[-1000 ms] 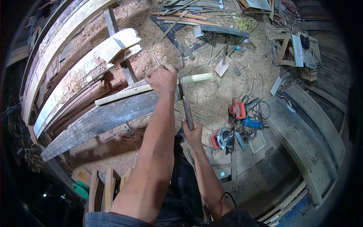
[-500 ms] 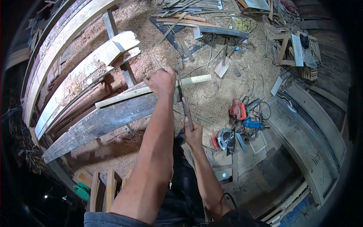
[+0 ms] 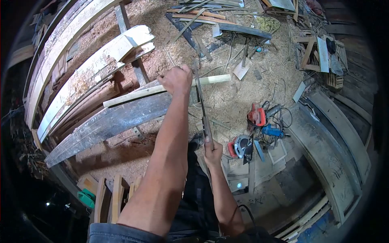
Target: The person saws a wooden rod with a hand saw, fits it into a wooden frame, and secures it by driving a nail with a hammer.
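A pale wooden strip (image 3: pixel 142 93) lies across a grey, paint-flecked beam (image 3: pixel 121 115). My left hand (image 3: pixel 177 79) is closed over the strip near its right-hand part, fingers wrapped round it. Just right of that hand, a handsaw (image 3: pixel 201 95), seen nearly edge-on, crosses the strip with its far end pointing away from me. My right hand (image 3: pixel 213 152) grips the saw's near end, close in front of my body. The strip's right end sticks out past the blade.
Sawdust covers the ground. To the right lie a red power tool (image 3: pixel 256 116), a blue power tool (image 3: pixel 271 130) and a circular saw (image 3: pixel 242 147) with cords. Curved boards (image 3: pixel 77 91) stand at left, wood scraps (image 3: pixel 202 16) at the back, a frame panel (image 3: pixel 324 141) at right.
My right hand has drawn the saw back toward my body, so less of the blade reaches beyond the strip. My left hand stays on the strip; the view has shifted slightly.
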Available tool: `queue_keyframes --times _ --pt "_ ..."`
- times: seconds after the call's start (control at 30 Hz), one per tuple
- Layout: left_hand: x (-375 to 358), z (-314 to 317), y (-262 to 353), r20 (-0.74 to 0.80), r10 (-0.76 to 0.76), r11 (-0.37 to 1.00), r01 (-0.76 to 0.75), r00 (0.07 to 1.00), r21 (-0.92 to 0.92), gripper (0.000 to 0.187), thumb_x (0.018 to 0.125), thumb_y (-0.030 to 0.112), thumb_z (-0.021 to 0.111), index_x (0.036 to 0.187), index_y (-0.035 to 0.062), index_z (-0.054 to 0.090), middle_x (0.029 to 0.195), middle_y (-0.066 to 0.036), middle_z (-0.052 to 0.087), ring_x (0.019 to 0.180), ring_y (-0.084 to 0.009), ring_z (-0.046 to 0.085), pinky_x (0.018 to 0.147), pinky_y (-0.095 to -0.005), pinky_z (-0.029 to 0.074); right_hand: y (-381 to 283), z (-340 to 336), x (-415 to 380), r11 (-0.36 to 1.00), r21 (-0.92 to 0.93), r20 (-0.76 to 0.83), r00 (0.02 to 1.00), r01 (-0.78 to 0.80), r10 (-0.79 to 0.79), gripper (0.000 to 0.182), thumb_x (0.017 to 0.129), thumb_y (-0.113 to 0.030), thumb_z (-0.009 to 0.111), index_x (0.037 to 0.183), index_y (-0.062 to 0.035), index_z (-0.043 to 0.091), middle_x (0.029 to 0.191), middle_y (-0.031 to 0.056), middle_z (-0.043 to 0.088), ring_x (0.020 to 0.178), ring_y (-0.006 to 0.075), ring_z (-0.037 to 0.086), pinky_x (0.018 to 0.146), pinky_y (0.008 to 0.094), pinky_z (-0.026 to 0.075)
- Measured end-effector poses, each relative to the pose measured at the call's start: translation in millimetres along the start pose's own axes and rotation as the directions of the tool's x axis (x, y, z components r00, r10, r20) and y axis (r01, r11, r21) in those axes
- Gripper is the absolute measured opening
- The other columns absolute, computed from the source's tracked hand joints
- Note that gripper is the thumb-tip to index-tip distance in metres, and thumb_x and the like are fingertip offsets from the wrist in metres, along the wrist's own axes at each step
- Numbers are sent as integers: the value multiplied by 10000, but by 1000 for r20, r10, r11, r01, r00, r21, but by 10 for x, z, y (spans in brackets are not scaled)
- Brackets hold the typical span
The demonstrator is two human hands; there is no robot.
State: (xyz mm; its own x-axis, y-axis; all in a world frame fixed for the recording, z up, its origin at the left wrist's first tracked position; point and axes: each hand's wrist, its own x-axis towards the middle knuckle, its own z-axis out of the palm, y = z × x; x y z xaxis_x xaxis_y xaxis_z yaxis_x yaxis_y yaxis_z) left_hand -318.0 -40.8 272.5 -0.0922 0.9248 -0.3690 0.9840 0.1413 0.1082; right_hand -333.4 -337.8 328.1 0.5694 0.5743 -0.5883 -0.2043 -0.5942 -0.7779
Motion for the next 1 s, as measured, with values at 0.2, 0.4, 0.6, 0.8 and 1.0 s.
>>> queue_keyframes --times 0.2,0.4,0.6,0.8,1.0 --pt "-19 -80 28 58 1 1000 -2 998 24 533 886 376 394 855 -8 763 907 -230 724 847 -314 695 1072 -468 316 -90 23 22 1000 6 31 1000 -3 3 567 1000 -462 552 612 -56 474 559 -40 433 551 62 396 497 280 295" --pt "-1 -16 4 14 13 1000 -13 1000 26 527 883 369 397 835 -8 762 897 -228 724 849 -317 694 1065 -471 322 -102 137 122 997 52 -35 998 55 -53 520 988 -371 605 615 -30 479 537 -52 376 540 48 342 481 288 252" --pt "-7 -10 8 -38 31 999 -31 999 10 508 876 360 412 816 0 765 872 -225 725 824 -327 697 1051 -485 335 -205 131 174 998 33 -42 998 47 -46 533 983 -383 609 607 -36 461 541 -62 347 549 50 318 480 292 236" --pt "0 -4 8 -12 17 1000 -17 1000 24 507 876 360 408 823 6 767 881 -228 724 817 -329 694 1048 -483 337 -154 103 247 995 96 -14 1000 29 -28 535 989 -371 604 598 -41 447 547 -61 332 552 54 303 483 293 222" --pt "4 -21 15 -25 18 999 -17 1000 32 513 876 368 410 840 0 766 891 -234 724 846 -329 694 1033 -477 348 -337 169 228 998 38 -16 999 45 -44 515 988 -352 605 619 -13 484 539 -37 352 552 63 333 475 308 261"
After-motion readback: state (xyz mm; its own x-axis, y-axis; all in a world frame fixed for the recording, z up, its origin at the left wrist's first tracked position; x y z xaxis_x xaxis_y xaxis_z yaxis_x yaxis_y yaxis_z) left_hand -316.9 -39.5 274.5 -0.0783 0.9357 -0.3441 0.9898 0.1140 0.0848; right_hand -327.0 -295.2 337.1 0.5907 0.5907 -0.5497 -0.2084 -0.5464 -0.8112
